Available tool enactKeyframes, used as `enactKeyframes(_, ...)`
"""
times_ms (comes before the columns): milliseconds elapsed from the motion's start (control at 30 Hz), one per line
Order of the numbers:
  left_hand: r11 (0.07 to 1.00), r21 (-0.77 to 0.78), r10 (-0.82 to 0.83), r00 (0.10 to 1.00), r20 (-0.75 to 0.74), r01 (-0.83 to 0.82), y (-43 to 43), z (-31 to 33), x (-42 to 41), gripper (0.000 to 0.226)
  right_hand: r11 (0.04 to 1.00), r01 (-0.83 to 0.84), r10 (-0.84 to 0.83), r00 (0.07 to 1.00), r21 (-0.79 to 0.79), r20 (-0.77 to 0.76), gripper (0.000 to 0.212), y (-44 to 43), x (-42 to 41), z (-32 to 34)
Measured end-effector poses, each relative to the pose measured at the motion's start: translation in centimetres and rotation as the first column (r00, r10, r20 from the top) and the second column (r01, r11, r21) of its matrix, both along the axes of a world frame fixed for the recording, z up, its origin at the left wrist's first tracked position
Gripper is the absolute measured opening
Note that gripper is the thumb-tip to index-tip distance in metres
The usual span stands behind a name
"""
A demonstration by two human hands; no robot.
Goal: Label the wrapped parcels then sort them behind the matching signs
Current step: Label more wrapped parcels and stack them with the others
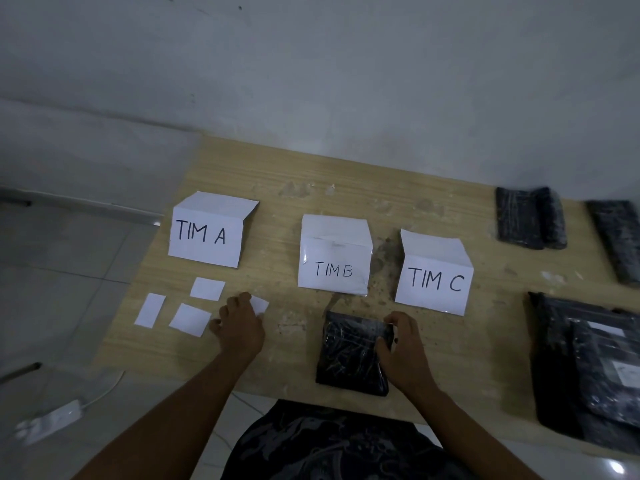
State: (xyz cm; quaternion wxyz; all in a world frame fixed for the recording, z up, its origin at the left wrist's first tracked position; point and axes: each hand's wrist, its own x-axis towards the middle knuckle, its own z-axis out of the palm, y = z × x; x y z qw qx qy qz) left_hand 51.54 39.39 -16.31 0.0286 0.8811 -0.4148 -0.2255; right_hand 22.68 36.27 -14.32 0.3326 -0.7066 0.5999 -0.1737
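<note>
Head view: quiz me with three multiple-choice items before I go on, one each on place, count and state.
1. The parcel under the right hand lies: A on the near side of TIM B; B on the floor; C on a lap.
2. Signs standing: A two; B three; C five.
3. The right hand: A lies flat; B grips the parcel; C holds a pen.
A: it lies just below TIM B. B: TIM A, TIM B, TIM C. B: fingers curl round its right edge.
</note>
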Motion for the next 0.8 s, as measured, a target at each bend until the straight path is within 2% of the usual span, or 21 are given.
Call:
enactKeyframes(167,0.997,-0.041,0.054,0.994,-0.098,-0.058,0.0,-0.1,-0.2,0.053,1.0,0.012,-0.013,1.0,0.027,0.009,0.028,0.1,-0.1,0.1)
enactKeyframes(267,0.971,-0.149,0.143,0.958,-0.248,-0.184,0.1,-0.1,-0.5,0.062,1.0,0.017,-0.017,1.0,0.007,0.001,0.026,0.2,-0.3,0.3)
enactKeyframes(367,0.913,-0.258,0.173,0.874,-0.454,-0.315,0.1,0.2,-1.3,0.073,0.999,0.044,-0.044,0.999,-0.008,0.019,0.022,0.1,-0.3,0.6)
enactKeyframes(433,0.874,-0.26,0.186,0.777,-0.601,-0.41,-0.3,1.1,-2.2,0.076,0.998,0.066,-0.065,0.997,-0.021,0.039,0.023,-0.1,-0.3,0.9)
enactKeyframes(500,0.853,-0.201,0.185,0.639,-0.747,-0.482,-1.1,1.9,-3.2,0.082,0.996,0.074,-0.07,0.995,-0.055,0.067,0.025,-0.2,-0.2,1.3)
enactKeyframes(533,0.845,-0.147,0.183,0.536,-0.824,-0.515,-1.5,2.3,-3.6,0.083,0.995,0.078,-0.071,0.993,-0.07,0.091,0.026,-0.2,0.0,1.6)
enactKeyframes(600,0.831,0.006,0.19,0.274,-0.943,-0.556,-2.2,3.2,-4.7,0.084,0.993,0.093,-0.079,0.984,-0.075,0.161,0.029,-0.4,0.3,2.3)
enactKeyframes(667,0.843,0.14,0.194,0.051,-0.98,-0.519,-2.8,4.3,-5.7,0.084,0.994,0.096,-0.083,0.968,-0.044,0.237,0.037,-0.6,0.6,3.1)
enactKeyframes(733,0.886,0.203,0.201,-0.05,-0.978,-0.418,-3.1,5.5,-6.5,0.084,0.998,0.054,-0.057,0.954,0.018,0.295,0.048,-0.8,0.8,4.0)
enactKeyframes(800,0.931,0.225,0.211,-0.079,-0.974,-0.289,-3.3,6.2,-7.1,0.082,0.995,-0.03,-0.005,0.938,0.095,0.347,0.06,-1.0,0.9,4.8)
